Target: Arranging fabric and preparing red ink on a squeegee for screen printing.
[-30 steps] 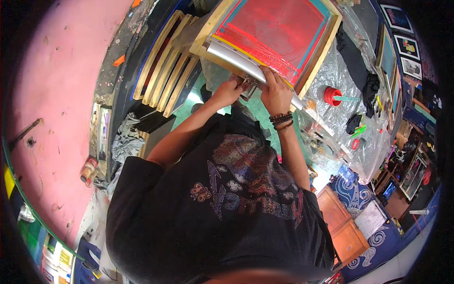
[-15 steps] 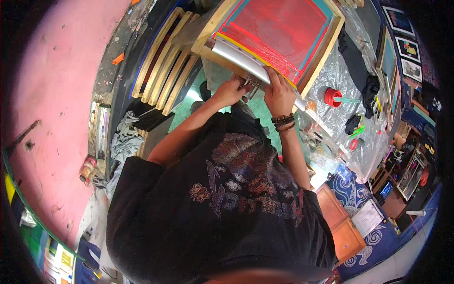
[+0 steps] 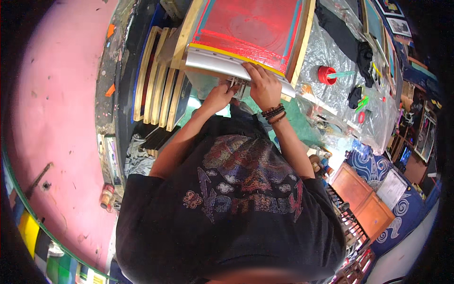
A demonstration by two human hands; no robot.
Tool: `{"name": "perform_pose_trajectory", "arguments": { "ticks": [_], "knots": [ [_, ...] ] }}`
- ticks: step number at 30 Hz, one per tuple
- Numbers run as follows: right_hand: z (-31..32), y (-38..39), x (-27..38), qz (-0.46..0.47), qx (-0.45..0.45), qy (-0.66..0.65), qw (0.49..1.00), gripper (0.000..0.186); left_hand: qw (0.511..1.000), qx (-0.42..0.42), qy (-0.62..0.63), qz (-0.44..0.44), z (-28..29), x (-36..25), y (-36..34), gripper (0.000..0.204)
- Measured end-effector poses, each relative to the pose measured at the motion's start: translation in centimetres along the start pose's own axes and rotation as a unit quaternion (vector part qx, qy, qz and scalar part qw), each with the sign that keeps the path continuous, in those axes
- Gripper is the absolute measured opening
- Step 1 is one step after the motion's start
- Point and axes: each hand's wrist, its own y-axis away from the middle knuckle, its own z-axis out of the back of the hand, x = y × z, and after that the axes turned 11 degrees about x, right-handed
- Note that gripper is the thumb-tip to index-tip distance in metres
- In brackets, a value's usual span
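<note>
A long silver squeegee (image 3: 215,60) with a yellow blade edge lies across the near end of a wooden-framed printing screen (image 3: 303,42). Wet red ink (image 3: 236,39) covers the mesh, thickest along the blade. My right hand (image 3: 266,87), a beaded bracelet at its wrist, grips the squeegee right of its middle, fingers over the top. Below the squeegee, my left hand (image 3: 219,98) has its fingers closed at a metal clamp (image 3: 242,85) by the frame's near edge. The squeegee and my right hand partly cover the clamp.
Several wooden frames (image 3: 163,90) stand racked at the left, beside a pink wall (image 3: 66,94). To the right, clear plastic sheeting (image 3: 321,57) carries a red ink tub (image 3: 327,75) with a pale green spatula, a black cloth (image 3: 340,26) and a red tape ring (image 3: 362,117).
The view has turned, so the screen and squeegee now look more level and farther left. Both hands keep their places, right on the squeegee and left at the clamp.
</note>
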Motion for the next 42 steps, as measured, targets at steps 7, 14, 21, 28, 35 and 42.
{"name": "perform_pose_trajectory", "arguments": {
  "ticks": [7,14,21,28,35,42],
  "knots": [
    [-0.5,-0.4,-0.6,0.004,-0.028,0.007,1.0,0.058,0.999,-0.004,-0.013,0.042,0.1,0.4,-0.3,0.056],
    [-0.3,-1.7,-1.6,0.0,-0.019,0.015,1.0,0.053,1.0,0.017,-0.024,0.009,0.5,-1.1,0.4,0.049],
    [-0.9,-5.0,-4.9,-0.016,0.014,0.052,0.998,0.055,0.998,0.049,0.03,-0.001,0.9,-4.3,2.1,0.045],
    [-1.8,-6.5,-6.2,0.008,0.011,0.057,0.998,0.051,0.999,0.033,0.0,-0.002,1.1,-4.1,2.0,0.043],
    [-2.4,-6.7,-6.7,-0.003,0.028,0.051,0.998,0.054,1.0,0.018,0.013,-0.007,0.5,-3.9,2.0,0.042],
    [-3.5,-6.8,-6.8,-0.015,0.067,0.071,0.995,0.056,0.999,-0.009,0.039,-0.025,-0.5,-3.7,1.9,0.042]
  ]
}}
